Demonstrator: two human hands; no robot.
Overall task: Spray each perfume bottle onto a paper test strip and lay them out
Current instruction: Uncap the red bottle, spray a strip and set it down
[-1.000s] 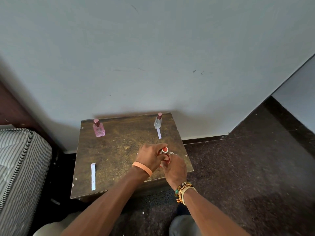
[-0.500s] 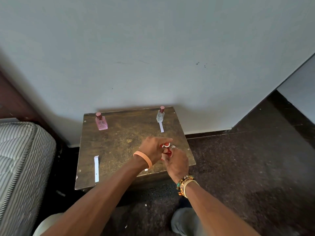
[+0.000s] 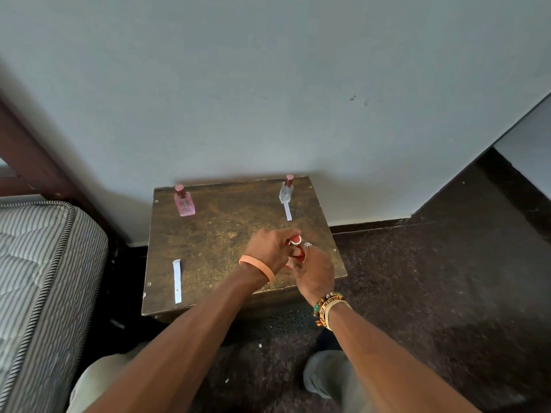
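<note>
Hands meet over the near right part of the counter, both closed round a small red perfume bottle. My left hand, with an orange wristband, curls its fingers over the bottle's upper end. My right hand, with beaded bracelets, wraps the lower part from the right. The bottle stands roughly upright between them, its round silver-rimmed top facing up toward me; my fingers hide most of its body.

At the far left corner a pink bottle stands upright, and at the far right corner a clear bottle does too, both dark-capped. A white test strip lies flat just in front of the clear bottle, its long axis running front to back. A second strip lies near the left front edge, also front to back, well apart from the pink bottle. A striped mattress sits left of the counter.
</note>
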